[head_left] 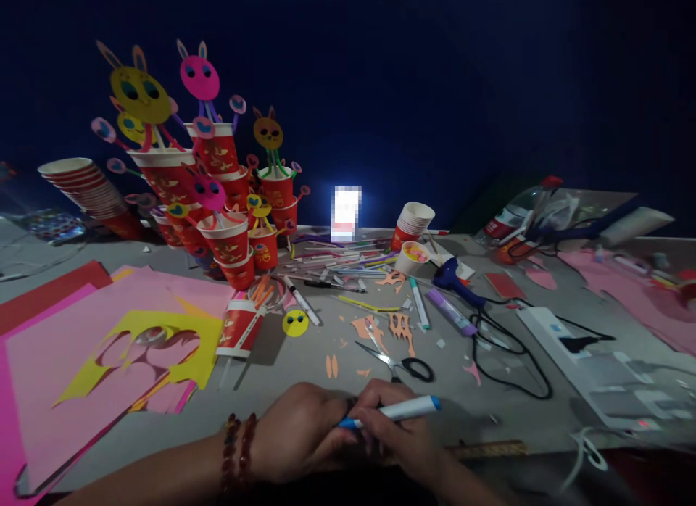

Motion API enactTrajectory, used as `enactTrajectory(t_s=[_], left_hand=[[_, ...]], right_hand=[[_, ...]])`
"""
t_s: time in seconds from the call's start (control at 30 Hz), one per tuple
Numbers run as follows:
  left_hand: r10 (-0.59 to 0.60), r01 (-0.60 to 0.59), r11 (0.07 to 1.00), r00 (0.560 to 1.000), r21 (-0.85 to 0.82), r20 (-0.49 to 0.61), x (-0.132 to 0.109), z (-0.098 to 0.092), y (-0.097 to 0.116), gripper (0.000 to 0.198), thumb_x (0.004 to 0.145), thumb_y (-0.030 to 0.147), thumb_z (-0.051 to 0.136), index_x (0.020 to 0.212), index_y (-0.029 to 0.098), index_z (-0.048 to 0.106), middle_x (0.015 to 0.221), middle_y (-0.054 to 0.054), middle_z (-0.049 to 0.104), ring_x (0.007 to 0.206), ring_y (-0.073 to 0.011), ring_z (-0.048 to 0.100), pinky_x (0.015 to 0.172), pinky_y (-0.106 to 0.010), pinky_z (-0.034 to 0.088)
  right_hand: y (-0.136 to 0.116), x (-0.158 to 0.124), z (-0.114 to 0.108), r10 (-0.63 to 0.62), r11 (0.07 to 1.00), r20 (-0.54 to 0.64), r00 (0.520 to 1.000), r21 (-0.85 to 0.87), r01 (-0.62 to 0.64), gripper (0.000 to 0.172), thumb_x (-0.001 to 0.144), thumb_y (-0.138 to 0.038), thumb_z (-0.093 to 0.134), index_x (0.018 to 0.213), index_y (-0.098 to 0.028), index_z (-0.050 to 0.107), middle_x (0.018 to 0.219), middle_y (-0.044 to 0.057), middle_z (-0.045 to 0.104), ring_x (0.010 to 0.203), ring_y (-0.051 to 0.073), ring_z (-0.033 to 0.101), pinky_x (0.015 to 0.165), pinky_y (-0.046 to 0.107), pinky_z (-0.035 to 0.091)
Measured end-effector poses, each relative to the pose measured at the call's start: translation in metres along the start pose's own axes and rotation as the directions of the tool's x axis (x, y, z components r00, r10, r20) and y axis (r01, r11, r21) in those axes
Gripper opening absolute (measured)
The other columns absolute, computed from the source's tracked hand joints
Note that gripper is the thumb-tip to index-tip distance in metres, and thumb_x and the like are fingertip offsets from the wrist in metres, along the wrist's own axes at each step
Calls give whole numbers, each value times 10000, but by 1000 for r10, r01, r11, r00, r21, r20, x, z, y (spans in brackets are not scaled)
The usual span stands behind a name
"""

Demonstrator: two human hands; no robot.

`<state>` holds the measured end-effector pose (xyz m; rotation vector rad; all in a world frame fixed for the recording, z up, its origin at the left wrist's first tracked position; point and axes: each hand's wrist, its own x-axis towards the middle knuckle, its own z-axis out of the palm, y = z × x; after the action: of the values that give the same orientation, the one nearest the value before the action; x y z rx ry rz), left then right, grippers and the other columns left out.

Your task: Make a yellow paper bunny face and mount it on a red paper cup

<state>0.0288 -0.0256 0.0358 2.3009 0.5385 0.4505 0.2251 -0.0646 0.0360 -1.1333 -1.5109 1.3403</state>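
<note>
My right hand [399, 433] is closed around a white marker with a blue cap [399, 410], held almost level near the table's front edge. My left hand [296, 433], with a beaded bracelet on the wrist, is curled right against it, fingers closed by the marker's tip; what they pinch is hidden. Scissors with black handles [399, 361] lie just beyond my hands. A small yellow paper face [295, 322] and orange paper cut-outs [383, 328] lie further out.
Red paper cups with paper bunny figures [217, 194] cluster at the back left. Pink and yellow paper sheets [109, 346] cover the left. Markers and straws [348, 270], a blue glue gun [454, 278] with black cable, a power strip [560, 339] and a bottle [514, 216] lie right.
</note>
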Motion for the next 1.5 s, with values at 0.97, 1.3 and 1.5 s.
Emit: enactTrajectory(t_s=[0.97, 1.3, 1.5], left_hand=[[67, -61, 852, 998, 520, 8, -23, -26, -29, 171, 979, 292, 448, 1031, 192, 577, 908, -64, 641, 810, -222, 584, 712, -331, 456], [193, -174, 933, 981, 315, -31, -13, -45, -65, 100, 878, 184, 523, 952, 181, 591, 1234, -128, 643, 1095, -248, 583, 952, -403, 473], [176, -174, 944, 984, 279, 19, -12, -46, -64, 94, 888, 204, 508, 939, 185, 584, 1305, -122, 613, 1183, -276, 524, 994, -445, 447]], right_hand=[[-22, 33, -41, 71, 990, -74, 995, -117, -79, 175, 870, -375, 631, 893, -202, 644, 703, 5, 635, 566, 129, 559, 517, 243, 425], [15, 63, -16, -34, 957, -22, 999, -288, 26, 146, 811, -261, 620, 712, -198, 533, 651, -33, 534, 594, 124, 479, 548, 228, 361], [28, 66, -13, -63, 952, -20, 998, -302, 54, 160, 830, -270, 593, 699, -202, 531, 653, -27, 542, 587, 128, 482, 548, 235, 357]])
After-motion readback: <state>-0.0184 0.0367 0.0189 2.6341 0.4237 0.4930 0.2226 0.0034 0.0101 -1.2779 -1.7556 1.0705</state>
